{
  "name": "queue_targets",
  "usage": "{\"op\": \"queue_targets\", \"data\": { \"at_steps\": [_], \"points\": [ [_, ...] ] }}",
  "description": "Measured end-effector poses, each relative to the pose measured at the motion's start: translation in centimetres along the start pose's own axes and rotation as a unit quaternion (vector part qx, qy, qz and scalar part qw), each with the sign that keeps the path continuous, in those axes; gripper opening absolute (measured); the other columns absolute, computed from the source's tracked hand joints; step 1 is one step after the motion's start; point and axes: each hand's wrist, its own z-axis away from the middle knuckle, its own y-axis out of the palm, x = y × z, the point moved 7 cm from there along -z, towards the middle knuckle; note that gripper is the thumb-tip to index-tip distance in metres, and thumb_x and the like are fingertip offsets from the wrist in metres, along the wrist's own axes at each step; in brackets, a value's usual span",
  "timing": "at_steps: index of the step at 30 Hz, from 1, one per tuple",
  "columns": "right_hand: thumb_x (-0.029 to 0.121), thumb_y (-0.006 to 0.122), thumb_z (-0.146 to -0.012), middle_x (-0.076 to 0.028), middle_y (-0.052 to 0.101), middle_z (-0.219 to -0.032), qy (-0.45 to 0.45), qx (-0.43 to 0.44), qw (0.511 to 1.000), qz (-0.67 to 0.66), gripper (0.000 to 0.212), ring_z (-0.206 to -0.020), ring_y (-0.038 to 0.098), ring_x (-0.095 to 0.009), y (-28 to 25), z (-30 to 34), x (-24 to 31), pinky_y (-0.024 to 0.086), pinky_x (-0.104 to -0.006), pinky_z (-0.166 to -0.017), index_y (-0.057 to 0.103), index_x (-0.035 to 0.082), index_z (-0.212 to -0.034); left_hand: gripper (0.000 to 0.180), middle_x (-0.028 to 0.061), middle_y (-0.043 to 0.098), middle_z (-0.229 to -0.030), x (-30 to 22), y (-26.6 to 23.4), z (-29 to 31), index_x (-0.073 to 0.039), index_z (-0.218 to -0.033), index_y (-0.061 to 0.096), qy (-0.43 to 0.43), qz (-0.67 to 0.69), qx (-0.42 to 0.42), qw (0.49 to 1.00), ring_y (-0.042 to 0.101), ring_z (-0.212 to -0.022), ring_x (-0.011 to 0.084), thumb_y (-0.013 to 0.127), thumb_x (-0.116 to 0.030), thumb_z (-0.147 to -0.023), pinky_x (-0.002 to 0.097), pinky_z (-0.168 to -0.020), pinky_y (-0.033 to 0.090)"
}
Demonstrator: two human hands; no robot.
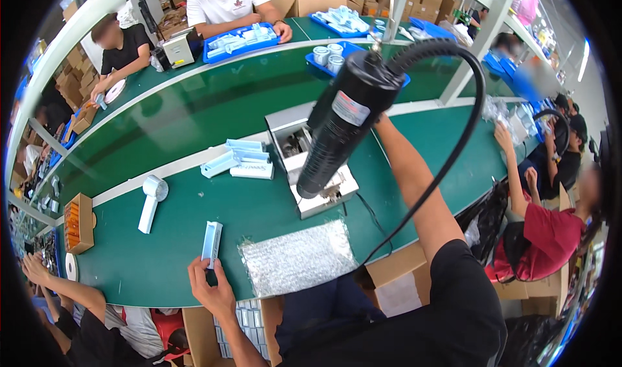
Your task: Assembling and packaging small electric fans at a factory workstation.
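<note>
Between the thumb and fingers of my left hand (212, 289) is the lower end of a narrow light-blue box (212, 239), standing out over the near part of the green bench. My right arm stretches far across the bench, and my right hand (382, 122) is mostly hidden behind a black cylindrical hot-air tool (350, 120); its fingers do not show. Under that tool stands a metal machine (327, 205). Left of the machine several light-blue boxes (236, 159) lie in a loose pile. A silvery bubble-wrap sheet (297, 257) lies right of my left hand.
A round-headed light-blue handled piece (153, 198) lies at left, near a carton of orange items (78, 223). A black cable (476, 107) loops from the tool across my right arm. An open carton (197, 334) of packed pieces is below the bench edge. Co-workers sit around.
</note>
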Motion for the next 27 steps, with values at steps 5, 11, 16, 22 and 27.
{"op": "queue_targets", "data": {
  "at_steps": [5, 11, 16, 22, 27],
  "points": [
    [0.021, 0.078, -0.088, -0.026, 0.066, -0.115, 0.004, 0.045, 0.998, -0.04, 0.035, -0.105, 0.066, -0.046, 2.1, -1.1, 3.2, 0.055, -0.0508, -0.094, 0.072, 0.002, -0.116, 0.012, 0.0197, 0.066, -0.108, 1.2, -2.0, 1.1, 0.003, -0.1, 0.065, -0.036, -0.007, -0.056, 0.998, 0.063, -0.087, 0.0302, 0.071, -0.003, -0.093, 0.0358, -0.073, 0.051],
    [0.035, 0.07, -0.094, -0.027, 0.047, -0.145, -0.094, 0.107, 0.986, -0.089, 0.058, -0.13, 0.051, -0.05, -3.5, 7.0, 9.3, 0.041, -0.052, -0.114, 0.055, 0.001, -0.137, 0.013, 0.0183, 0.066, -0.108, 1.5, -2.0, 0.2, 0.003, -0.103, 0.066, -0.027, 0.002, -0.039, 0.999, 0.063, -0.088, 0.0276, 0.071, -0.004, -0.093, 0.0341, -0.075, 0.05],
    [0.024, 0.066, -0.097, -0.02, 0.059, -0.142, -0.102, 0.138, 0.98, -0.097, 0.034, -0.126, 0.059, -0.04, -9.2, 9.9, 10.3, 0.049, -0.0459, -0.109, 0.066, 0.003, -0.124, 0.018, 0.0118, 0.067, -0.112, 3.8, -0.7, -1.4, 0.0, -0.112, 0.066, -0.151, 0.131, 0.057, 0.978, 0.063, -0.096, 0.0174, 0.07, -0.004, -0.094, 0.0301, -0.081, 0.05],
    [0.018, 0.066, -0.095, -0.015, 0.068, -0.129, 0.025, 0.147, 0.972, -0.18, 0.024, -0.111, 0.067, -0.037, -10.2, 10.0, 9.4, 0.054, -0.0428, -0.099, 0.07, 0.003, -0.113, 0.038, 0.0091, 0.066, -0.116, 0.9, 0.6, -10.6, 0.003, -0.134, 0.054, -0.05, 0.312, 0.043, 0.948, 0.065, -0.104, 0.017, 0.065, -0.011, -0.1, 0.0311, -0.094, 0.051],
    [0.017, 0.066, -0.097, -0.012, 0.079, -0.104, 0.144, 0.093, 0.887, -0.429, 0.024, -0.095, 0.073, -0.022, -9.6, 8.9, 5.0, 0.055, -0.0317, -0.09, 0.078, -0.002, -0.107, 0.043, 0.0092, 0.065, -0.105, 4.3, 10.0, -16.5, 0.002, -0.141, 0.054, -0.281, 0.622, 0.239, 0.691, 0.065, -0.089, 0.0176, 0.055, -0.026, -0.109, 0.03, -0.079, 0.056]
  ]
}}
